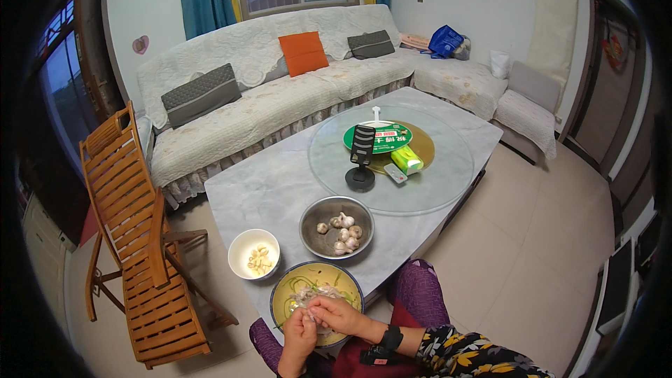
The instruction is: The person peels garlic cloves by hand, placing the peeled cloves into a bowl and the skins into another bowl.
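Over a yellow bowl with a blue rim [283, 292], my left hand [299, 336] and my right hand [340, 313] meet fingertip to fingertip. Both are closed in a pinch on a small pale garlic clove [311, 316], mostly covered by the fingers. Papery garlic skins [305, 297] and thin green strips [339, 280] lie in the bowl beneath. Just beyond stands a steel bowl [314, 243] with several whole garlic bulbs [348, 232]. To its left, a white bowl [238, 252] contains several peeled cloves [260, 262].
The bowls stand near the end of a marble-look table [245, 189]. A round glass turntable [329, 182] carries a black stand [360, 157], a green fan [392, 138], a tissue pack [407, 159] and a grey remote [395, 173]. A wooden folding chair [150, 294] stands left; a covered sofa [231, 133] lies behind.
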A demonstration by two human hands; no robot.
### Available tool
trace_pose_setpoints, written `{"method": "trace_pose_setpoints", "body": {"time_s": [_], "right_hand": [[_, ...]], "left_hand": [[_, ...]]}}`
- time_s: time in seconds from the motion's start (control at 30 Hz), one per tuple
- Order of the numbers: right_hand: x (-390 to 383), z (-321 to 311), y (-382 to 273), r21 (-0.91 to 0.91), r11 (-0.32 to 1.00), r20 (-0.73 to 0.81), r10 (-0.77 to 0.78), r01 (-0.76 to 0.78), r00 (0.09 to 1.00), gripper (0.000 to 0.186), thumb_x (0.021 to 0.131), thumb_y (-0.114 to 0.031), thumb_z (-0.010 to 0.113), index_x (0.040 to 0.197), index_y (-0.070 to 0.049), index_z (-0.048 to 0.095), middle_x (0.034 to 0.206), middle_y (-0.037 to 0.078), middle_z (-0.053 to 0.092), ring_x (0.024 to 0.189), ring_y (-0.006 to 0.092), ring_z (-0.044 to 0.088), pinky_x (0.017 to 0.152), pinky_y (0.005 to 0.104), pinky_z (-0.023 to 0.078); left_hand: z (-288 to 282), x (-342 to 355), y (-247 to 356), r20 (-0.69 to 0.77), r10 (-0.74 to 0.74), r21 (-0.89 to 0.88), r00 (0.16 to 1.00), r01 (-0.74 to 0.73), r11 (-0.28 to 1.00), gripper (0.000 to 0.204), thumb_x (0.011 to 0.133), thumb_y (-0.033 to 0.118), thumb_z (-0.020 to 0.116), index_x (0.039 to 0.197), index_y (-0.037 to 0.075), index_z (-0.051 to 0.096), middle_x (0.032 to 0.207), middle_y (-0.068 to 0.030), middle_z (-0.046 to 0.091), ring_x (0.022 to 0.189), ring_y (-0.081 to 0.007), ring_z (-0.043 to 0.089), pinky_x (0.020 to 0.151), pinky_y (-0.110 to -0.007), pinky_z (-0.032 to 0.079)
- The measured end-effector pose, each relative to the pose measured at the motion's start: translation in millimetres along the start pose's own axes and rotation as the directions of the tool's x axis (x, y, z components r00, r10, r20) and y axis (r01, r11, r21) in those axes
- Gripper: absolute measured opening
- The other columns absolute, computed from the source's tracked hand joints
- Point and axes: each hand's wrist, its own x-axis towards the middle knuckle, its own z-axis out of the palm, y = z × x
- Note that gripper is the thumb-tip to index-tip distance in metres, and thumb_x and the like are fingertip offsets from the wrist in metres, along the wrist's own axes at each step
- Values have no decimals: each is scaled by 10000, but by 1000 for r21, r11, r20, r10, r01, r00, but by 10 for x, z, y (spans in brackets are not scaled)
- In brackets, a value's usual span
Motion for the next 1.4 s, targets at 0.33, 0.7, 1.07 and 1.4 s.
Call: {"method": "trace_pose_setpoints", "body": {"time_s": [0.33,0.7,1.07,1.4], "right_hand": [[-27,20,-197,-182,978,-1,-103,101,995,144,855,-142,428,873,-16,497,685,86,517,610,168,516,573,261,407],[-2,-37,-165,-204,957,41,-200,204,979,158,846,-153,432,887,-16,499,688,117,533,631,225,540,579,302,412],[-5,-43,141,316,937,90,124,-147,988,165,882,-200,407,892,-51,477,632,-36,416,514,32,376,459,163,307],[91,-236,88,701,585,214,372,-407,903,75,831,-120,485,858,-50,482,578,-6,420,424,56,345,375,170,275]], "left_hand": [[8,-45,32,104,-200,-419,974,225,880,162,842,160,367,760,47,449,602,-5,430,476,-75,380,428,-206,335],[-10,-17,100,261,-355,-562,897,441,700,165,824,118,349,822,23,484,610,-6,433,455,-70,358,410,-188,304],[55,35,133,17,139,248,990,-139,959,142,773,74,425,654,-2,438,536,-78,463,492,-103,417,458,-259,363],[61,156,174,131,245,458,961,-278,844,107,715,101,489,658,15,459,574,-187,491,518,-355,501,463,-401,400]]}}
